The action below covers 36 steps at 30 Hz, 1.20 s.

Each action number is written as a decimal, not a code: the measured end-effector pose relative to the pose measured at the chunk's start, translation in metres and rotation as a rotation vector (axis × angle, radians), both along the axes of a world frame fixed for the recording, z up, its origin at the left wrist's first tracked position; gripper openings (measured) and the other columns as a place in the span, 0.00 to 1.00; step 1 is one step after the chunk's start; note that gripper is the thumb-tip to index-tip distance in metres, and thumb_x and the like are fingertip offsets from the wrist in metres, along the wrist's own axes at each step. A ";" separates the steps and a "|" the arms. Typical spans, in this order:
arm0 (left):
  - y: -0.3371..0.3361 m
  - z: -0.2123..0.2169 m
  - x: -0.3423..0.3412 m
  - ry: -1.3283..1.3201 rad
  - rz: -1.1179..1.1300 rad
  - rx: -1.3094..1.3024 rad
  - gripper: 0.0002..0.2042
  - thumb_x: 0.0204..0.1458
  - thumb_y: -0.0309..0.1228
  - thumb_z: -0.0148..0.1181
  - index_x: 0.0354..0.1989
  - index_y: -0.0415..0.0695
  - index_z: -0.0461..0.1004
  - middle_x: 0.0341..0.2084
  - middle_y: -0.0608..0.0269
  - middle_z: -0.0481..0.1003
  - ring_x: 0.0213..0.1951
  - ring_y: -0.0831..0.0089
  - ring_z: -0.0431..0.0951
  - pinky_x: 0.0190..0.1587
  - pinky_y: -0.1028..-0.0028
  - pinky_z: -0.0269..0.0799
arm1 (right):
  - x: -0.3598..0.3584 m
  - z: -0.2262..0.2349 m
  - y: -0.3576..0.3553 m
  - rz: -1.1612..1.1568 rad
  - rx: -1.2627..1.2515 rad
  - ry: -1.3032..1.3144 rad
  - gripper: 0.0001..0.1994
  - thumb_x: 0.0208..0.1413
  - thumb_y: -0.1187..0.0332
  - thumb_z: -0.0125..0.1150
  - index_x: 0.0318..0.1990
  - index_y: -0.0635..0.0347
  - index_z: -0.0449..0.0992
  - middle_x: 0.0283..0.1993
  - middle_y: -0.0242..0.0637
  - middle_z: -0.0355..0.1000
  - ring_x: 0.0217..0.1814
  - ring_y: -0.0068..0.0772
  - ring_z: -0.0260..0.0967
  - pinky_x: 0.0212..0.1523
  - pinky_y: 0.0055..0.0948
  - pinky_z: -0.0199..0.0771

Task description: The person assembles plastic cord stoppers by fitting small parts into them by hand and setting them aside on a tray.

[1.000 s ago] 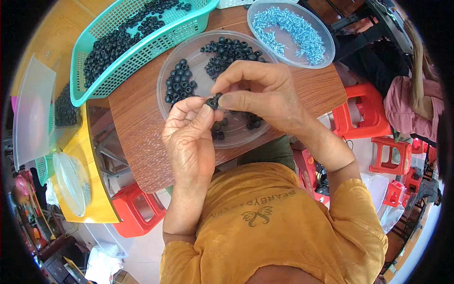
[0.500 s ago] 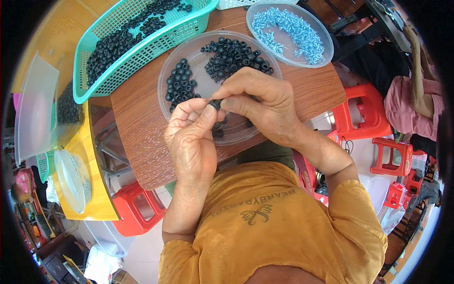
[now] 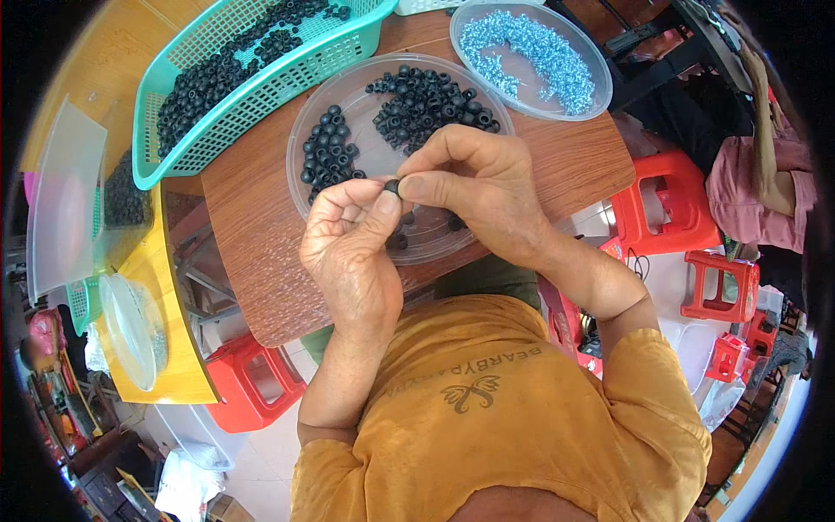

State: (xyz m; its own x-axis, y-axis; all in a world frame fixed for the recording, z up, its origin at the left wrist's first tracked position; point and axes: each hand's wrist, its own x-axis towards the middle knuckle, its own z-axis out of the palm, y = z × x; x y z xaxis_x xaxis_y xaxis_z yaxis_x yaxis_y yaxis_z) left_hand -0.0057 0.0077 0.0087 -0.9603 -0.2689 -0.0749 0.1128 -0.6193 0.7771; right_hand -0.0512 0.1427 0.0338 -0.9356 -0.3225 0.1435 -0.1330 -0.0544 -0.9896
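A small black ring (image 3: 393,185) sits pinched between the two hands, just above the near side of a clear round dish (image 3: 348,104). The ring is dark, round and tiny, and most of it is hidden by fingertips, so its hole and its true shape are hard to make out. The left hand (image 3: 352,252) has its thumb pressed up against the ring and its other fingers curled in tight. The right hand (image 3: 474,187) pinches the ring from the other side with thumb and first finger, and the rest of its fingers are bent over the top. You cannot tell if there is something else held with the ring. In the dish lie two piles of black rings (image 3: 426,100), one small pile on the left and a bigger one further back, and a few loose ones peek out from under the hands. The dish rests on a brown wooden table (image 3: 261,235). Behind it is another clear dish with shiny blue-white screws (image 3: 531,48). To the left is a green basket (image 3: 261,87) with many more black bits, cut off at the top. Red stools (image 3: 252,383) stand on the floor.
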 end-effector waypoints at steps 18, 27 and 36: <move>-0.001 0.002 0.002 -0.007 -0.024 0.068 0.07 0.48 0.14 0.58 0.33 0.37 0.70 0.32 0.54 0.77 0.32 0.72 0.77 0.40 0.75 0.74 | -0.003 -0.014 0.001 -0.154 0.296 0.857 0.10 0.40 0.80 0.65 0.34 0.66 0.74 0.28 0.41 0.71 0.27 0.38 0.66 0.25 0.30 0.64; -0.002 0.002 -0.002 -0.117 0.003 0.089 0.08 0.47 0.14 0.60 0.33 0.39 0.71 0.30 0.60 0.76 0.32 0.77 0.75 0.40 0.79 0.71 | 0.001 -0.021 -0.002 -0.238 0.372 1.012 0.16 0.37 0.80 0.66 0.37 0.70 0.73 0.32 0.45 0.69 0.28 0.42 0.64 0.25 0.33 0.65; -0.001 -0.001 -0.004 -0.156 -0.146 0.246 0.06 0.48 0.16 0.59 0.32 0.40 0.72 0.29 0.60 0.75 0.33 0.73 0.75 0.41 0.74 0.71 | -0.006 -0.031 0.004 -0.292 0.343 1.089 0.18 0.35 0.78 0.68 0.38 0.70 0.74 0.34 0.45 0.70 0.31 0.43 0.67 0.28 0.33 0.68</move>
